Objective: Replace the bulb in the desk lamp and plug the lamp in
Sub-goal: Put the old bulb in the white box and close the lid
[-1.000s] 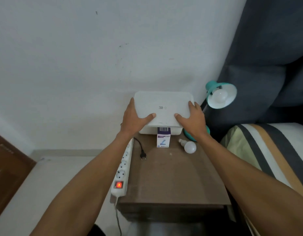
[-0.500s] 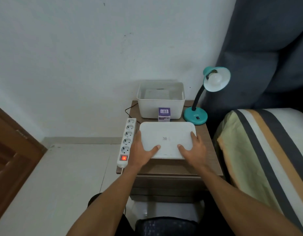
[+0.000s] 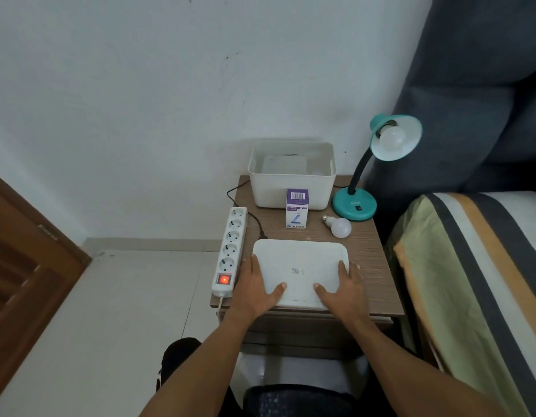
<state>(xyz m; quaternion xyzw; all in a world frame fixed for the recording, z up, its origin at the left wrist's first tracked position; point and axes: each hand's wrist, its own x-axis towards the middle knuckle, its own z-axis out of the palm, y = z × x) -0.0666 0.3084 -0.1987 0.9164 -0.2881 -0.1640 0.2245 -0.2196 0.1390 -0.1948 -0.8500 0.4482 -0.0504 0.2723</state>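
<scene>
1. A power strip (image 3: 230, 251) lies along the left edge of the bedside table (image 3: 372, 260); its red switch is lit and all visible sockets stand vacant; a black cord with its plug (image 3: 262, 234) lies loose on the tabletop just beside the strip, not inserted.
2. The left hand (image 3: 256, 288) rests on the left edge of a white lid (image 3: 301, 270) that lies flat on the near part of the table; the fingers run down the lid's side and the thumb lies on its top face; whether this is a firm grip or mere contact cannot be told.
3. An open white bin (image 3: 292, 176) stands at the back against the wall; a small bulb carton (image 3: 296, 207) stands upright, touching or just in front of the bin.
4. The right hand (image 3: 348, 288) mirrors the left on the lid's right edge, thumb on top.
5. A loose bulb (image 3: 339, 226) lies on its side between the carton and the lamp base, well apart from both hands.
6. A teal desk lamp (image 3: 355, 203) stands at the back right corner; a fitted bulb (image 3: 391, 136) sits in its upturned shade.
7. Judgement on handling: both bulbs are likely light, smooth and breakable; the globe should be cupped with spread fingertips and turned gently, while the other hand steadies the flexible neck or shade, since the neck will probably yield under twisting.
</scene>
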